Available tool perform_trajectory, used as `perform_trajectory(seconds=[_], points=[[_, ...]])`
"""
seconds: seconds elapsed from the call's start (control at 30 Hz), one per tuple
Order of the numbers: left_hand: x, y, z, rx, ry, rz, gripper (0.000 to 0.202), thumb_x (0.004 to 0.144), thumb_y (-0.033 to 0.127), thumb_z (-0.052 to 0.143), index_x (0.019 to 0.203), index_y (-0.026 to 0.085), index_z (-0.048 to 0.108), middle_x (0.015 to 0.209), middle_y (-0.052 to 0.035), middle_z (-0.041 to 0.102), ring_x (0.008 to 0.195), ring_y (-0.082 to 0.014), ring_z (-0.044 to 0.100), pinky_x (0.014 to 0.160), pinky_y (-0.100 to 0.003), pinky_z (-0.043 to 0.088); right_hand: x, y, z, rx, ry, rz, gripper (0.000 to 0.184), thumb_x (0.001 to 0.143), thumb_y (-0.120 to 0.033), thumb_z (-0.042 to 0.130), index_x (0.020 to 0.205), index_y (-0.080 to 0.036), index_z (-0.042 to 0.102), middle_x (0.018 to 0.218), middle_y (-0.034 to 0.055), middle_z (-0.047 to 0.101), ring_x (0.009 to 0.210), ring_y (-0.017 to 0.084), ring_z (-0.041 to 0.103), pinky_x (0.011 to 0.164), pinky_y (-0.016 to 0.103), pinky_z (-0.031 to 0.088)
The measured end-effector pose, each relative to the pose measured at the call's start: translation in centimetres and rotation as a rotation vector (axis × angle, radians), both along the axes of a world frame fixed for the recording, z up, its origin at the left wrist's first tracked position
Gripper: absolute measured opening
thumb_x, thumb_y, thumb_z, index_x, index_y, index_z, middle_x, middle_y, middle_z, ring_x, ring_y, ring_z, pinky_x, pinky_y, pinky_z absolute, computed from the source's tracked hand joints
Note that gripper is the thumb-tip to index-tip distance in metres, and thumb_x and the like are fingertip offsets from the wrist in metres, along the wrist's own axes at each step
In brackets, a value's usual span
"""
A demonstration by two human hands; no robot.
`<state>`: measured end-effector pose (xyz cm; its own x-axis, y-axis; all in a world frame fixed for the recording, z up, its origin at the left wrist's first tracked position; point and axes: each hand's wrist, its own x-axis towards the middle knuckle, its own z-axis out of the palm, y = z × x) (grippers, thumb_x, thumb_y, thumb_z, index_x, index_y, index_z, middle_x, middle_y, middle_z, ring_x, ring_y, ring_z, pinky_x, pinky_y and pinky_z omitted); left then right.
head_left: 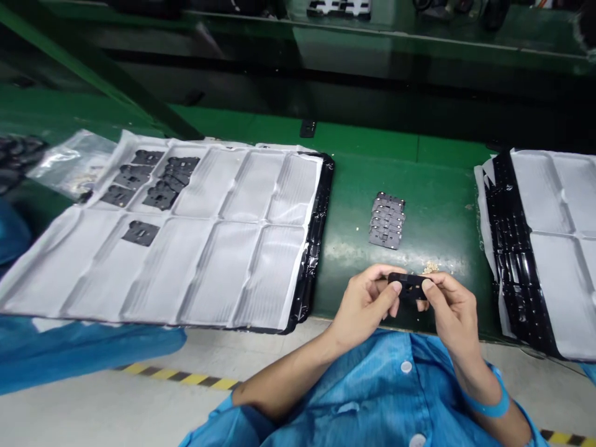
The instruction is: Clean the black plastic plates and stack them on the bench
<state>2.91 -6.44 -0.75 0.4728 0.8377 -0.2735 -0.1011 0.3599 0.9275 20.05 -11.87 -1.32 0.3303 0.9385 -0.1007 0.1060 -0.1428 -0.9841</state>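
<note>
Both hands hold one small black plastic part (410, 287) with holes in it, just above the near edge of the green table (367, 155). My left hand (363, 304) pinches its left end and my right hand (449, 307) pinches its right end. Beyond them a short fanned stack of the same black parts (387, 220) lies on the table. A blue wristband (492, 406) circles my right wrist.
A black tray covered with white lining (223, 242) lies at the left, with several black parts (161, 177) in its far-left pockets. A second lined tray stack (544, 248) sits at the right. A clear plastic bag (72, 161) lies far left. Small crumbs (431, 268) rest by my hands.
</note>
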Motion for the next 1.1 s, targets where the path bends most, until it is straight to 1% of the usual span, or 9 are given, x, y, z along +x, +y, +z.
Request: perform_trajectory(seconds=[0.2,0.33,0.4,0.5,0.57,0.63,0.73,0.83,1.1], points=[[-1.8,0.6,0.9,0.025,0.164,-0.052,0.033,0.098,0.047,0.072,0.096,0.019,0.055,0.063,0.0045,0.062,0.055,-0.0096,0.052,0.057,-0.021,0.040,-1.0,-0.4,0.0,0.049,0.064,0.058,0.021,0.104,-0.036,0.065,0.094,-0.022,0.076,0.065,-0.0019,0.071,0.053,0.013,0.065,0.056,0.023,0.054],[-2.6,1.1,2.3,0.180,0.247,-0.226,0.023,0.098,0.038,0.070,0.091,0.017,0.064,0.072,0.0021,0.061,0.065,-0.0114,0.055,0.063,-0.024,0.043,-0.6,-1.3,0.6,0.114,-0.145,0.155,0.015,0.102,-0.029,0.069,0.113,-0.025,0.079,0.095,0.0025,0.083,0.082,0.018,0.078,0.077,0.026,0.061],[-2.8,2.1,2.9,0.290,0.297,-0.356,0.020,0.100,0.034,0.068,0.090,0.016,0.068,0.076,0.0011,0.062,0.066,-0.0117,0.055,0.064,-0.024,0.044,-0.2,-1.5,0.6,0.136,-0.229,0.216,0.011,0.102,-0.028,0.069,0.107,-0.026,0.079,0.091,0.0011,0.081,0.081,0.018,0.076,0.077,0.026,0.060],[-2.8,5.1,2.9,0.486,0.417,-0.460,0.017,0.100,0.033,0.071,0.096,0.017,0.072,0.086,-0.0018,0.069,0.073,-0.0145,0.062,0.071,-0.027,0.051,0.4,-1.6,0.0,0.120,-0.258,0.237,0.014,0.106,-0.031,0.065,0.098,-0.024,0.075,0.082,0.0002,0.077,0.073,0.017,0.072,0.070,0.025,0.057],[-2.6,7.9,2.3,0.686,0.580,-0.392,0.017,0.098,0.032,0.076,0.105,0.017,0.072,0.101,-0.0057,0.072,0.088,-0.0197,0.068,0.085,-0.034,0.056,0.7,-1.5,-0.6,0.091,-0.236,0.191,0.015,0.107,-0.034,0.063,0.101,-0.023,0.073,0.086,0.0019,0.078,0.077,0.018,0.075,0.071,0.025,0.057],[-2.1,10.7,1.3,0.894,0.776,-0.327,0.032,0.094,0.031,0.082,0.120,0.017,0.070,0.123,-0.0117,0.070,0.111,-0.0278,0.068,0.101,-0.044,0.055,1.0,-1.4,-1.3,0.070,-0.214,0.155,0.018,0.109,-0.036,0.061,0.103,-0.023,0.071,0.091,0.0038,0.079,0.081,0.019,0.076,0.073,0.025,0.058],[-1.1,13.5,0.0,1.061,0.977,-0.436,0.056,0.087,0.030,0.090,0.134,0.012,0.064,0.140,-0.0186,0.063,0.127,-0.0358,0.061,0.110,-0.051,0.051,1.3,-1.2,-2.0,0.055,-0.217,0.134,0.020,0.109,-0.039,0.060,0.104,-0.022,0.069,0.095,0.0052,0.079,0.082,0.020,0.076,0.073,0.026,0.058],[-0.5,14.3,-0.6,1.073,1.039,-0.548,0.051,0.089,0.029,0.088,0.130,0.012,0.064,0.132,-0.0175,0.067,0.124,-0.0352,0.063,0.108,-0.048,0.052,1.6,-0.8,-2.5,0.032,-0.229,0.122,0.021,0.108,-0.041,0.061,0.104,-0.022,0.068,0.096,0.0057,0.079,0.083,0.021,0.075,0.072,0.027,0.056],[-0.4,14.8,0.4,0.912,0.934,-0.540,0.020,0.095,0.019,0.078,0.113,0.016,0.068,0.119,-0.0122,0.073,0.113,-0.0298,0.071,0.098,-0.040,0.055,1.6,1.0,-2.4,0.084,-0.261,0.102,0.021,0.107,-0.041,0.060,0.101,-0.023,0.069,0.103,0.0088,0.078,0.093,0.024,0.075,0.085,0.033,0.058]])
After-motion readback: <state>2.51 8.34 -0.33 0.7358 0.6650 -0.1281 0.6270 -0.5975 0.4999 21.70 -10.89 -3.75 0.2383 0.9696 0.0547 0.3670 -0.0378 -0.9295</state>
